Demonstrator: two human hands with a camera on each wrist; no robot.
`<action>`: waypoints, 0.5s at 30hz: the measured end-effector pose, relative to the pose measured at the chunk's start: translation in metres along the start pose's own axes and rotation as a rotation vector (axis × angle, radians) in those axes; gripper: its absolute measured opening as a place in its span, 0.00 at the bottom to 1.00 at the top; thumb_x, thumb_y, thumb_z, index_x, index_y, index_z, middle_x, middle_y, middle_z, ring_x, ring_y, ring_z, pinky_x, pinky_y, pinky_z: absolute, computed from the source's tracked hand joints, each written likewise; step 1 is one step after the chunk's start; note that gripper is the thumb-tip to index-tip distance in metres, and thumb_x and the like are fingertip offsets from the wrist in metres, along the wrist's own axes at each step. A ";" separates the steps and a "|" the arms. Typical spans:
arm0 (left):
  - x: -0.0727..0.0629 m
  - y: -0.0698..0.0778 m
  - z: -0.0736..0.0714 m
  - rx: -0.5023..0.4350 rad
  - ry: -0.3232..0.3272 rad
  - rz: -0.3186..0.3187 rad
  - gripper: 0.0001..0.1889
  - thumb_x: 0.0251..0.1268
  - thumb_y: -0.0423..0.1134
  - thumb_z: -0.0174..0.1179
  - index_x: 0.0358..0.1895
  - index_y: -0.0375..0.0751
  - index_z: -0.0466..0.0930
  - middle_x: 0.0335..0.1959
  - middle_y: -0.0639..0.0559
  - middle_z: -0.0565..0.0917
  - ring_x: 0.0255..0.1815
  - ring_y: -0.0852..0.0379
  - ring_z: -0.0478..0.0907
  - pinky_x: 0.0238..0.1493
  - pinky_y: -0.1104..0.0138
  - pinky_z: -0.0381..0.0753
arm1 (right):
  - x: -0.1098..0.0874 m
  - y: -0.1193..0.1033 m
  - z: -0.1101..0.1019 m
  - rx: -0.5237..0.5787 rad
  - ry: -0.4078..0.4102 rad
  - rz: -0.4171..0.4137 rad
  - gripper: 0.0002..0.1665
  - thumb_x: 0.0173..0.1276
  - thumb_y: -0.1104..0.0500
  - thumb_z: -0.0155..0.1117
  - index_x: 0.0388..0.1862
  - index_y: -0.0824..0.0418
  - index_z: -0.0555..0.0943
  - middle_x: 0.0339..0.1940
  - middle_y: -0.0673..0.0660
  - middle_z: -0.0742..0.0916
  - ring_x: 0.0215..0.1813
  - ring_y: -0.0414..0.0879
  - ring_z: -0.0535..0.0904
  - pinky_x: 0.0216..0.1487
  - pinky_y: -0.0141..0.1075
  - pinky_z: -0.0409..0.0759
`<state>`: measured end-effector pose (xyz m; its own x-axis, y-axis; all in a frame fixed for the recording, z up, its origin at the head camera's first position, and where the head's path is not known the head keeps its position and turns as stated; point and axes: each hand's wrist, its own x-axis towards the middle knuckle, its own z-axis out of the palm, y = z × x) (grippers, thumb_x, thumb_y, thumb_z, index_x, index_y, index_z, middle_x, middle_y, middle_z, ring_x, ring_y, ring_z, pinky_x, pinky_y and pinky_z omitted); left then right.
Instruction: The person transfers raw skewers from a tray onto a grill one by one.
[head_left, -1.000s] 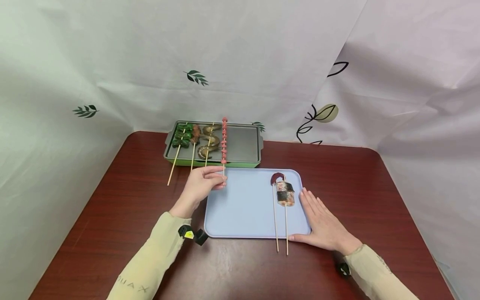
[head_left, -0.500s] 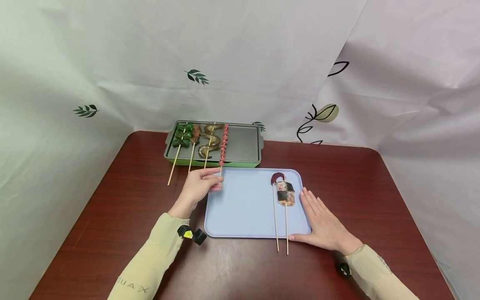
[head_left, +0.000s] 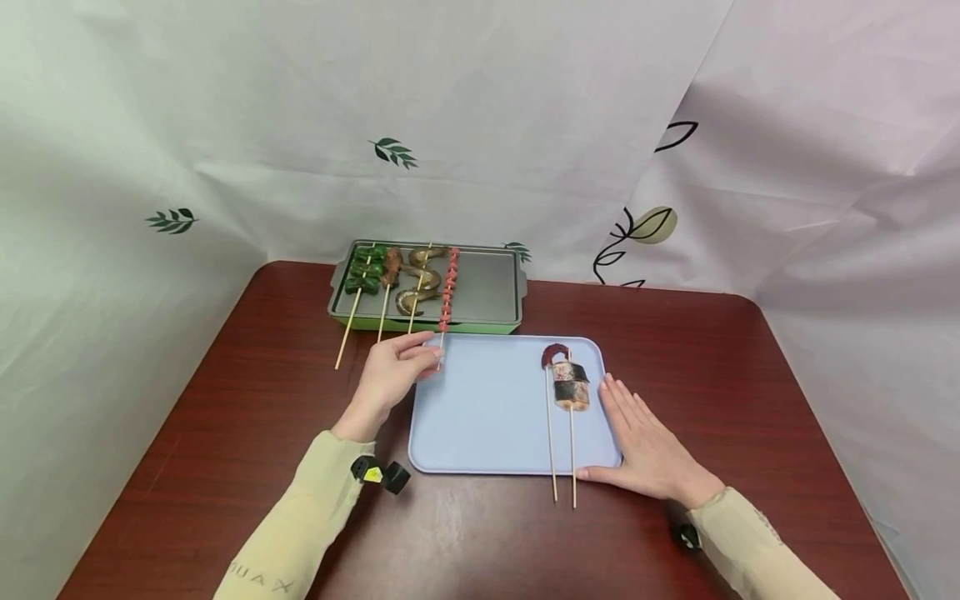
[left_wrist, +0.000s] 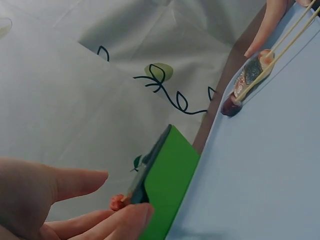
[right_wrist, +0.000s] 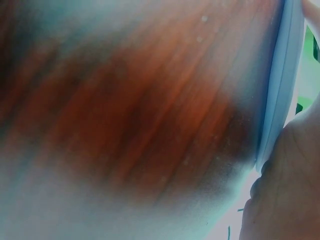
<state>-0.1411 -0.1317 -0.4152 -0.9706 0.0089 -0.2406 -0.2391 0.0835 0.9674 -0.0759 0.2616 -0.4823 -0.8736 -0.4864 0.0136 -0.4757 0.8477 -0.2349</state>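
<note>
A skewer of small red pieces (head_left: 448, 292) lies on the grill pan (head_left: 487, 287), its bare stick reaching over the tray's far left corner. Right beside that stick is my left hand (head_left: 390, 375); in the left wrist view its thumb (left_wrist: 82, 182) and fingers stand apart with a gap between them. My right hand (head_left: 648, 446) rests with straight fingers along the right edge of the light blue tray (head_left: 480, 417). On the tray lie a skewer with a curled dark red piece (head_left: 553, 354) and one with dark-banded chunks (head_left: 572, 390).
Further left on the pan lie a green pepper skewer (head_left: 363, 271), a brown meat skewer (head_left: 392, 265) and a wavy brown skewer (head_left: 420, 279), sticks overhanging the front. Pan and tray stand on a dark red wooden table (head_left: 247, 400), with pale curtains (head_left: 480, 108) behind and at the sides.
My left hand has lowered the red skewer onto the pan, shifting slightly left, and its fingers have come off the stick. My right hand has stayed in place.
</note>
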 end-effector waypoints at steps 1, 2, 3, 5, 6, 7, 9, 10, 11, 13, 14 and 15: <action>-0.002 0.001 -0.001 0.016 0.002 0.006 0.26 0.69 0.32 0.66 0.69 0.33 0.75 0.54 0.36 0.85 0.51 0.51 0.85 0.53 0.59 0.85 | 0.000 0.000 0.000 0.001 -0.001 0.001 0.78 0.54 0.16 0.61 0.82 0.71 0.50 0.83 0.67 0.51 0.81 0.62 0.48 0.79 0.53 0.50; -0.003 0.003 -0.002 0.032 0.001 0.012 0.27 0.69 0.34 0.66 0.69 0.33 0.74 0.56 0.36 0.84 0.55 0.50 0.84 0.56 0.58 0.83 | 0.000 0.000 0.000 0.000 -0.002 0.002 0.77 0.54 0.16 0.61 0.82 0.71 0.50 0.83 0.66 0.51 0.81 0.62 0.48 0.79 0.54 0.51; -0.005 0.005 -0.003 0.048 0.000 0.017 0.28 0.69 0.35 0.67 0.70 0.34 0.73 0.58 0.37 0.83 0.58 0.49 0.82 0.59 0.57 0.82 | 0.000 0.000 -0.001 0.000 -0.002 0.003 0.78 0.54 0.16 0.61 0.82 0.71 0.50 0.83 0.66 0.52 0.81 0.62 0.48 0.79 0.54 0.51; -0.009 0.009 -0.005 0.077 -0.004 0.031 0.29 0.70 0.37 0.67 0.72 0.36 0.72 0.63 0.38 0.80 0.62 0.48 0.79 0.63 0.55 0.78 | 0.001 0.000 -0.001 -0.002 -0.001 0.003 0.78 0.54 0.16 0.61 0.82 0.71 0.50 0.83 0.66 0.52 0.81 0.62 0.48 0.79 0.55 0.52; -0.011 0.011 -0.005 0.085 -0.005 0.039 0.30 0.70 0.38 0.67 0.72 0.36 0.71 0.64 0.38 0.79 0.64 0.48 0.78 0.65 0.55 0.76 | 0.001 0.000 -0.001 -0.002 0.000 0.001 0.77 0.54 0.16 0.61 0.81 0.71 0.50 0.83 0.66 0.52 0.81 0.62 0.48 0.79 0.55 0.52; -0.014 0.013 -0.006 0.087 -0.005 0.048 0.30 0.70 0.39 0.67 0.72 0.36 0.71 0.65 0.39 0.78 0.65 0.47 0.77 0.67 0.54 0.74 | 0.001 0.000 -0.001 -0.003 0.001 0.001 0.77 0.54 0.16 0.61 0.81 0.71 0.50 0.83 0.66 0.52 0.81 0.62 0.48 0.79 0.55 0.52; -0.019 0.018 -0.007 0.072 -0.010 0.066 0.30 0.70 0.39 0.67 0.73 0.37 0.71 0.66 0.40 0.78 0.66 0.46 0.76 0.68 0.54 0.73 | 0.001 0.000 -0.001 -0.003 0.000 0.001 0.77 0.54 0.16 0.61 0.81 0.71 0.50 0.83 0.66 0.52 0.81 0.62 0.48 0.79 0.55 0.53; -0.021 0.020 -0.008 0.065 -0.011 0.078 0.30 0.70 0.40 0.67 0.72 0.38 0.71 0.66 0.40 0.78 0.66 0.45 0.75 0.69 0.54 0.72 | 0.001 0.000 -0.001 -0.004 -0.001 0.001 0.77 0.54 0.16 0.61 0.82 0.71 0.50 0.83 0.66 0.52 0.81 0.62 0.48 0.79 0.55 0.53; -0.023 0.023 -0.008 0.059 -0.012 0.090 0.30 0.71 0.40 0.67 0.72 0.38 0.71 0.66 0.40 0.78 0.67 0.45 0.75 0.69 0.54 0.72 | 0.001 0.000 -0.001 -0.003 0.001 -0.001 0.77 0.54 0.16 0.61 0.81 0.71 0.50 0.83 0.67 0.52 0.81 0.62 0.48 0.78 0.56 0.53; -0.027 0.027 -0.007 0.050 -0.012 0.109 0.29 0.70 0.42 0.67 0.72 0.40 0.72 0.65 0.41 0.79 0.66 0.46 0.76 0.68 0.55 0.73 | 0.001 0.000 -0.001 -0.005 0.003 -0.004 0.77 0.54 0.16 0.61 0.81 0.71 0.51 0.83 0.67 0.52 0.81 0.62 0.48 0.78 0.56 0.53; -0.029 0.029 -0.006 0.045 -0.012 0.117 0.29 0.70 0.42 0.68 0.71 0.40 0.73 0.65 0.42 0.79 0.65 0.47 0.77 0.67 0.55 0.74 | 0.001 0.000 -0.001 -0.005 0.007 -0.007 0.77 0.54 0.17 0.61 0.81 0.71 0.51 0.83 0.67 0.53 0.81 0.62 0.49 0.78 0.56 0.54; -0.031 0.031 -0.005 0.042 -0.014 0.126 0.29 0.70 0.43 0.68 0.71 0.41 0.74 0.65 0.42 0.79 0.64 0.48 0.77 0.66 0.56 0.75 | 0.001 0.000 -0.001 -0.004 0.009 -0.009 0.77 0.54 0.17 0.62 0.81 0.72 0.51 0.83 0.67 0.53 0.81 0.63 0.49 0.78 0.56 0.54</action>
<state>-0.1187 -0.1347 -0.3774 -0.9923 0.0357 -0.1188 -0.1136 0.1227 0.9859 -0.0767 0.2615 -0.4818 -0.8702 -0.4920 0.0248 -0.4839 0.8442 -0.2305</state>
